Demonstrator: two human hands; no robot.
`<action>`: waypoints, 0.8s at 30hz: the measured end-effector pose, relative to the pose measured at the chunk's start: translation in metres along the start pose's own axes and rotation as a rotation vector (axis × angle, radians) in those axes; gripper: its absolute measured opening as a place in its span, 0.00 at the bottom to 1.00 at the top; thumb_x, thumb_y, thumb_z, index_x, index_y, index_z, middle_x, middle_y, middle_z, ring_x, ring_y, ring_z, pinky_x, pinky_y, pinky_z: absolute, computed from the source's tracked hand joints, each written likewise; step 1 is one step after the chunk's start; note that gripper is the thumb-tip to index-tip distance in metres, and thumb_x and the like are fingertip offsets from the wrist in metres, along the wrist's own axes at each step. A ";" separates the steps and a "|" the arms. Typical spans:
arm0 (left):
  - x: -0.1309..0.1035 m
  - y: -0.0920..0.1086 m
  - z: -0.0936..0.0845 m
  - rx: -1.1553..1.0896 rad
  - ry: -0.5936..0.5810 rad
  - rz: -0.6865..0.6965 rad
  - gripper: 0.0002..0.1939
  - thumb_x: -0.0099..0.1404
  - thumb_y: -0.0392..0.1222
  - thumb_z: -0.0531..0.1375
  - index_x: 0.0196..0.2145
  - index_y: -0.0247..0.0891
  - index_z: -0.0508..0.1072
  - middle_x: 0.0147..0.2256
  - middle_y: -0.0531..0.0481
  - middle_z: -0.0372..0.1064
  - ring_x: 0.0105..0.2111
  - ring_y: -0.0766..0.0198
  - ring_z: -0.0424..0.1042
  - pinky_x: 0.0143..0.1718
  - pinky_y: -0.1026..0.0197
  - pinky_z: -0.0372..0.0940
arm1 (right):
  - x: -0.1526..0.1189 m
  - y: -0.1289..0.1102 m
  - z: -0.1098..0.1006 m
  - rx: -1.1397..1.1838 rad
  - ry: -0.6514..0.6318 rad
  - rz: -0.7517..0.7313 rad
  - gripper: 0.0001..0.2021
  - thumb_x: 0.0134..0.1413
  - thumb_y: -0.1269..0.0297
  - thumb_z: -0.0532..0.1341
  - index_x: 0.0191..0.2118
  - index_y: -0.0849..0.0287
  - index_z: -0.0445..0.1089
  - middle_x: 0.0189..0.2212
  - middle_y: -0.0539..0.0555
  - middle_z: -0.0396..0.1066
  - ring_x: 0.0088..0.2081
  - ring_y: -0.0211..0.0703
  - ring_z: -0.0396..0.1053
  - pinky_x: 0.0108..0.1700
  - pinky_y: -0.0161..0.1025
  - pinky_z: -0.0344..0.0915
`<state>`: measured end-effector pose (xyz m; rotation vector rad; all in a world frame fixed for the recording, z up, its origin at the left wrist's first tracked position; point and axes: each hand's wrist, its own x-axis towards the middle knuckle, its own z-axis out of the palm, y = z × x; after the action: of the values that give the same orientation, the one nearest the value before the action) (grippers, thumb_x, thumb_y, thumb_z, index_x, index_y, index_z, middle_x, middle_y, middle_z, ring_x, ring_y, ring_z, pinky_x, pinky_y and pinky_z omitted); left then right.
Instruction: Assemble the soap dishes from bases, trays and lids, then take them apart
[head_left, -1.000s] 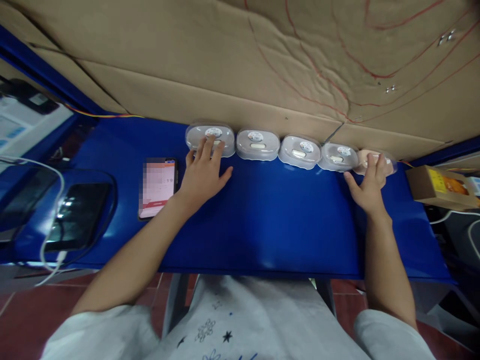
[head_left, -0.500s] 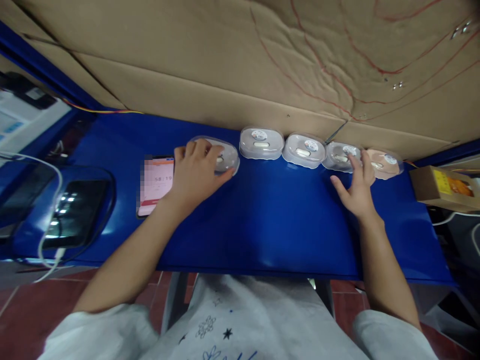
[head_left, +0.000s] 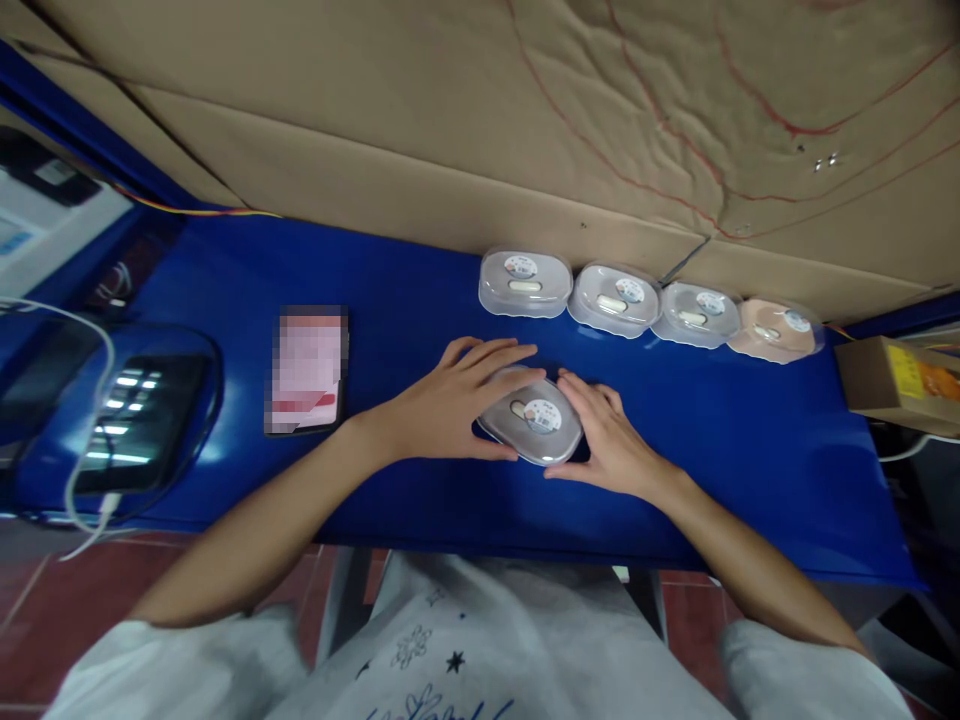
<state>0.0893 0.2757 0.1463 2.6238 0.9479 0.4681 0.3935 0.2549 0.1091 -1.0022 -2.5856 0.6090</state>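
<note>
An oval soap box [head_left: 531, 425] with a clear lid, a round label and a pale latch lies slightly turned on the blue table in front of me. Around its left end curls my left hand [head_left: 457, 400], fingers over the far edge and thumb at the near side. My right hand [head_left: 611, 440] grips the right end, with its thumb along the near edge. Further back stand a white soap box [head_left: 524, 283], a second one [head_left: 613, 300], a greyish one [head_left: 695, 315] and a peach one [head_left: 772, 330], side by side.
Brown cardboard [head_left: 360, 90] walls the back of the blue table [head_left: 420, 510]. A phone [head_left: 306, 370] lies left of my left hand. At the far left are a dark tablet [head_left: 146, 420] and a white cable [head_left: 111, 370]. A small cardboard box [head_left: 874, 385] sits at the right.
The leftmost soap box has come toward me and right, to the table's middle, with my left hand. My right hand has left the back row and moved left onto that box.
</note>
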 end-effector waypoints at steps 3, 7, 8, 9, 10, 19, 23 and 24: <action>0.001 -0.009 0.002 -0.095 -0.015 -0.013 0.49 0.60 0.64 0.75 0.71 0.44 0.63 0.68 0.36 0.67 0.67 0.40 0.67 0.69 0.39 0.56 | 0.000 0.003 0.004 -0.004 0.034 0.011 0.64 0.58 0.40 0.72 0.81 0.49 0.25 0.72 0.72 0.61 0.69 0.74 0.65 0.66 0.74 0.60; 0.001 -0.012 -0.005 -0.138 0.050 -0.081 0.49 0.59 0.68 0.74 0.69 0.43 0.66 0.65 0.39 0.71 0.64 0.42 0.70 0.67 0.42 0.61 | -0.001 0.006 0.000 0.020 0.056 0.013 0.61 0.61 0.43 0.72 0.81 0.51 0.26 0.70 0.72 0.64 0.65 0.73 0.69 0.64 0.72 0.64; 0.000 -0.014 -0.010 -0.128 0.071 -0.103 0.48 0.60 0.69 0.73 0.69 0.44 0.66 0.64 0.39 0.71 0.64 0.42 0.70 0.66 0.43 0.62 | -0.001 0.007 -0.001 0.030 0.057 0.014 0.61 0.61 0.43 0.71 0.81 0.51 0.25 0.70 0.72 0.63 0.65 0.72 0.69 0.65 0.71 0.63; -0.001 -0.017 -0.015 -0.109 0.094 -0.132 0.46 0.61 0.69 0.71 0.68 0.44 0.66 0.65 0.39 0.71 0.65 0.42 0.70 0.67 0.43 0.62 | -0.002 0.008 -0.002 0.041 0.054 0.014 0.61 0.62 0.43 0.71 0.80 0.51 0.24 0.71 0.72 0.63 0.66 0.72 0.68 0.65 0.71 0.63; -0.002 -0.022 -0.021 -0.082 0.125 -0.168 0.44 0.63 0.70 0.70 0.68 0.44 0.67 0.65 0.40 0.70 0.65 0.42 0.69 0.67 0.42 0.62 | -0.002 0.009 -0.003 0.049 0.049 0.012 0.60 0.63 0.43 0.70 0.80 0.50 0.23 0.71 0.71 0.62 0.67 0.72 0.67 0.66 0.71 0.63; -0.032 -0.084 -0.055 0.197 0.310 -0.563 0.39 0.70 0.67 0.65 0.67 0.39 0.67 0.68 0.46 0.63 0.68 0.43 0.63 0.72 0.39 0.56 | -0.005 0.015 -0.005 0.018 -0.007 -0.002 0.55 0.66 0.42 0.66 0.81 0.52 0.28 0.72 0.73 0.61 0.69 0.72 0.65 0.66 0.73 0.62; -0.035 -0.099 -0.044 0.208 0.261 -0.578 0.36 0.73 0.61 0.65 0.69 0.38 0.67 0.71 0.40 0.60 0.71 0.41 0.60 0.73 0.40 0.56 | -0.005 0.015 -0.005 -0.002 -0.001 -0.018 0.54 0.67 0.42 0.65 0.81 0.51 0.28 0.72 0.73 0.61 0.68 0.73 0.66 0.66 0.73 0.64; -0.034 -0.101 -0.039 0.219 0.245 -0.588 0.34 0.73 0.59 0.65 0.69 0.41 0.67 0.72 0.39 0.59 0.72 0.41 0.59 0.72 0.40 0.57 | -0.004 0.015 -0.005 -0.004 0.000 -0.020 0.54 0.67 0.42 0.65 0.81 0.51 0.28 0.72 0.73 0.61 0.68 0.73 0.66 0.66 0.73 0.64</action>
<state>-0.0069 0.3342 0.1352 2.3257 1.8602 0.5579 0.4073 0.2631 0.1060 -0.9760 -2.5951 0.5992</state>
